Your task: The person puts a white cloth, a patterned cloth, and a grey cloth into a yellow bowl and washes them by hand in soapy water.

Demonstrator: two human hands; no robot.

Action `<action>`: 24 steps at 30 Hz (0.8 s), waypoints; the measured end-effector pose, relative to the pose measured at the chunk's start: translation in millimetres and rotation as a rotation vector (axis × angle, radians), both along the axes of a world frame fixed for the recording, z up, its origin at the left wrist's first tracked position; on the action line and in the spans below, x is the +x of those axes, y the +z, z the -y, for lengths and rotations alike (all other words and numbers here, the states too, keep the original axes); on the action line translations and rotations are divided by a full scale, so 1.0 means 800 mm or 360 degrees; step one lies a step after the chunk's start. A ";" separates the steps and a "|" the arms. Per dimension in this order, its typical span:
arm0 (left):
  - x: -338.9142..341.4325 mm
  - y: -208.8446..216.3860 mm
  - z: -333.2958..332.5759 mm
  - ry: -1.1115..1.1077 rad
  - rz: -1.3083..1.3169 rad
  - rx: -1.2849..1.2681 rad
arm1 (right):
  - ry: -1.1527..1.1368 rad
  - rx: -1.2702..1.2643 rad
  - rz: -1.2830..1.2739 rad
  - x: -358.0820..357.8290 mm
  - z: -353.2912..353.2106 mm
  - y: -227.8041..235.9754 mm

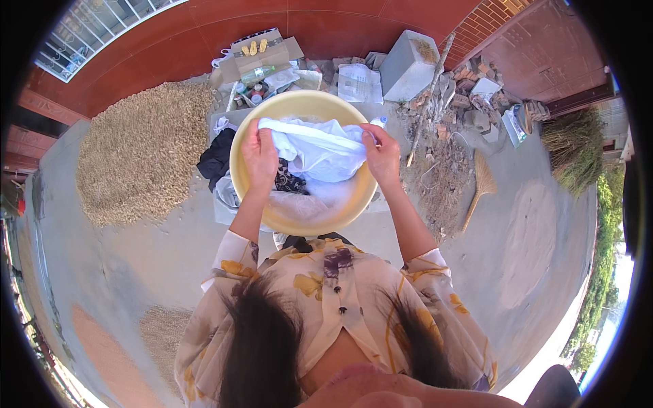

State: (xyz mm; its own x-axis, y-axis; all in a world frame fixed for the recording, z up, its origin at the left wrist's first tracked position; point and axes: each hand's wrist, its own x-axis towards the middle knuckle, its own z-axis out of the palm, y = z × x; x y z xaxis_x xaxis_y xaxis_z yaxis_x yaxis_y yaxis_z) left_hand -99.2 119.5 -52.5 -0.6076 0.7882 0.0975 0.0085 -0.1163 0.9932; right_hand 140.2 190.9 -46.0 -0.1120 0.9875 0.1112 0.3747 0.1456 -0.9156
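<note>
A white garment (318,146) is stretched between my two hands above a large yellow basin (237,160). My left hand (259,155) grips its left end, fingers closed around the cloth. At the other end, my right hand (382,152) pinches the cloth near the basin's right rim. Below the garment, a black patterned cloth (290,179) and whitish suds (326,197) show inside the basin. The garment hides the basin's middle. A dark cloth (217,158) lies outside, against the basin's left side.
Behind the basin stands an open cardboard box (262,58) with bottles and papers near it. A heap of grain (146,153) spreads on the left. To the right are a pale block (408,66), rubble (442,146), a long stick (431,98) and a straw broom (481,180).
</note>
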 end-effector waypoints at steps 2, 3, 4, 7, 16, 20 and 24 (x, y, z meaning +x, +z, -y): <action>-0.014 0.052 -0.004 0.0101 -0.0362 0.0130 | -0.0054 0.0143 0.0257 0.012 0.006 -0.015; -0.019 0.068 -0.008 0.0092 -0.0393 0.0209 | -0.0082 0.0221 0.0278 0.015 0.008 -0.020; -0.023 0.080 -0.014 0.0080 -0.0423 0.0289 | -0.0112 0.0300 0.0300 0.020 0.010 -0.024; -0.041 0.084 -0.028 0.0160 -0.0325 0.0391 | -0.0098 0.0180 0.0289 0.026 0.015 0.006; -0.053 -0.045 -0.059 -0.0286 -0.0713 -0.0289 | 0.0411 0.0242 0.0681 -0.002 0.004 -0.054; 0.012 -0.115 -0.054 -0.0205 -0.1797 -0.0405 | 0.0256 0.0152 0.1122 -0.072 0.018 -0.128; 0.036 -0.142 -0.058 -0.0286 -0.1999 -0.0740 | 0.0246 0.0045 0.1351 -0.105 0.006 -0.161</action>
State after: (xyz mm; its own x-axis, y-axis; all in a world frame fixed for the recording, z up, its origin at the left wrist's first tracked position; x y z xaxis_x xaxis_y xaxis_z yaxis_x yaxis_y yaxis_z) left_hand -70.1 165.5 -166.2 -0.1914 0.9586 0.2109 0.9532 0.1303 0.2729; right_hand 56.2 185.7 -174.9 -0.3010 0.9525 -0.0464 0.9045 0.2697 -0.3302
